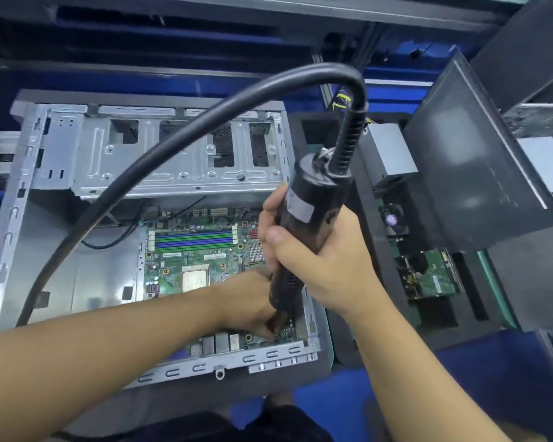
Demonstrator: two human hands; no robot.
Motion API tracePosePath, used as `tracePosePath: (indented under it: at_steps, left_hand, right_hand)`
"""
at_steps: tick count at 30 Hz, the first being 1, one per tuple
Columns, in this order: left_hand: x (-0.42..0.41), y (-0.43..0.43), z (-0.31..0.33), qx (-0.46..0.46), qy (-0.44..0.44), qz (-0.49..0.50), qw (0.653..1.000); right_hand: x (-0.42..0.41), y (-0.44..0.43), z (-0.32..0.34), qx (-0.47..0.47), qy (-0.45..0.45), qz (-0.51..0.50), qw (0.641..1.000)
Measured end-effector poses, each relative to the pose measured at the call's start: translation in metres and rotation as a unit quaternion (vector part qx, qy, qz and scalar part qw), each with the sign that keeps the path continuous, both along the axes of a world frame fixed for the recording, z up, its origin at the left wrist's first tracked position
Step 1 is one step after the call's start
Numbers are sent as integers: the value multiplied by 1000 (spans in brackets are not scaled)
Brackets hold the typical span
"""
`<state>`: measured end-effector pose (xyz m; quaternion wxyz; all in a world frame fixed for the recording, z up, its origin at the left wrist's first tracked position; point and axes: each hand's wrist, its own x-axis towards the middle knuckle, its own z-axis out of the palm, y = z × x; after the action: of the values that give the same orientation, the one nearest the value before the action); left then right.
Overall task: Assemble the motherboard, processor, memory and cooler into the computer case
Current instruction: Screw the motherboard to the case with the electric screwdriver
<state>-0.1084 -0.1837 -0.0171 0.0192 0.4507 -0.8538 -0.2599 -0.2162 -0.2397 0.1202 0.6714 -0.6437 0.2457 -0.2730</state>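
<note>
The open grey computer case lies flat with the green motherboard inside it. The processor socket shows at the board's middle, and blue and green memory slots run above it. My right hand grips a black electric screwdriver, held upright over the board's near right corner. My left hand reaches under it and pinches at the screwdriver's tip, which is hidden by the fingers. A thick black cable arches from the tool's top to the left.
A black foam tray at the right holds a grey power supply, a cooler fan and a green circuit board. A dark case side panel leans at the right. The drive cage spans the case's far side.
</note>
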Motion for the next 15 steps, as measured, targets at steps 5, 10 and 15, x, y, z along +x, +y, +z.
tracePosePath:
  at_steps: [5, 10, 15]
  left_hand:
    - [-4, 1, 9, -43, -4, 53, 998]
    - [-7, -2, 1, 23, -41, 9, 999]
    - [-6, 0, 6, 7, -18, -1, 1000]
  right_hand:
    - [-10, 3, -5, 12, 13, -11, 1000]
    - [-16, 7, -8, 7, 15, -15, 1000]
    - [-19, 10, -6, 3, 12, -34, 999]
